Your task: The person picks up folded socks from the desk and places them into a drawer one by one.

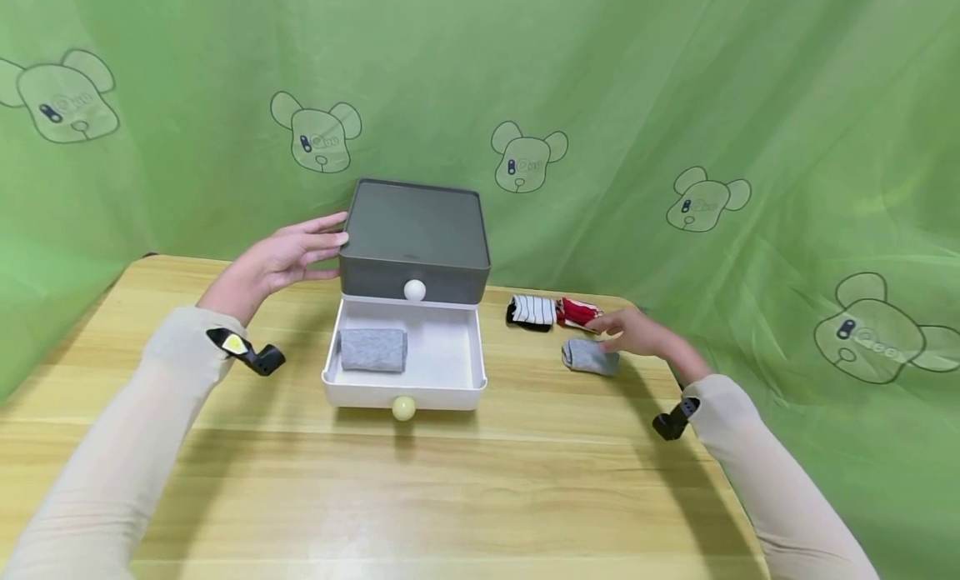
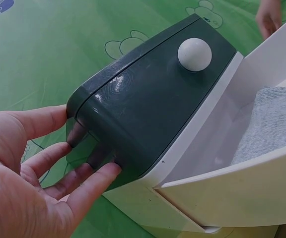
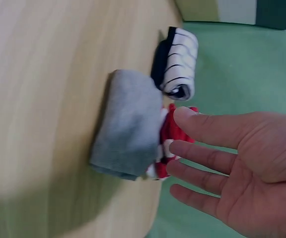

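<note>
My left hand (image 1: 288, 257) rests its outstretched fingertips against the left side of a small drawer box (image 1: 416, 222) with a dark grey top. Below, the white lower drawer (image 1: 450, 347) is pulled out, and a folded grey cloth (image 1: 372, 350) lies in its left part. On the right, my right hand (image 1: 633, 330) hovers by a second folded grey cloth (image 1: 589, 357) on the table, fingers extended and holding nothing in the right wrist view. Behind that cloth lie a red and white folded cloth (image 1: 576, 312) and a striped white and black one (image 1: 532, 311).
The wooden table (image 1: 420, 497) carries everything. A green curtain (image 1: 615, 80) with printed bear heads hangs behind it and along the right. A white knob (image 1: 415, 290) sits on the upper drawer, a yellow knob (image 1: 403, 408) on the lower one.
</note>
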Tool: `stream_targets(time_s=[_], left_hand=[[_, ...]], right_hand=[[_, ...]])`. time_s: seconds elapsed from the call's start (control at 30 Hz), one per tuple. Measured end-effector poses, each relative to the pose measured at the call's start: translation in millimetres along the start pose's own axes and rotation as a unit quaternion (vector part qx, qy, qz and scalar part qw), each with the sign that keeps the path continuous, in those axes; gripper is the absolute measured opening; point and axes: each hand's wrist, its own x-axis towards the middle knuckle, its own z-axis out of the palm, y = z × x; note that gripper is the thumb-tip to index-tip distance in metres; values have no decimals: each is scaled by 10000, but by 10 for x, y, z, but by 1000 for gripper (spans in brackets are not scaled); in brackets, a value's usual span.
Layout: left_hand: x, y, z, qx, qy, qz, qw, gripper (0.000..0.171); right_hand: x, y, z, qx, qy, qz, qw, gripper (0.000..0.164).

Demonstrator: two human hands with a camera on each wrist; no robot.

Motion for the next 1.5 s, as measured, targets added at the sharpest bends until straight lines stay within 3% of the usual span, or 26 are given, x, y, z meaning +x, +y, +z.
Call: stream_targets(time_s=[0.27, 0.5, 0.67, 0.93, 1.23, 1.5], left_hand=[[30, -18, 4, -345, 123, -97, 9993, 75], [31, -25, 12, -213, 107, -99, 9997, 72], [15, -19, -6, 23, 12, 6, 10000, 70], [58, 32, 15, -411, 240, -210, 9986, 70], [91, 14, 12, -428, 223, -192, 9987, 71], [34, -16, -6, -104, 70, -93, 9999, 70]], right_hand=[[82, 148, 146, -238, 26, 89, 9997, 51], [150, 202, 250, -311, -9, 272, 9991, 51], [192, 178, 265, -196, -115, 512, 9984, 51], [227, 173, 286, -124, -118, 760, 9970, 49], [256, 162, 266, 71, -362, 1071, 9936, 51], [292, 167, 250, 201, -482, 1220, 9912, 37]])
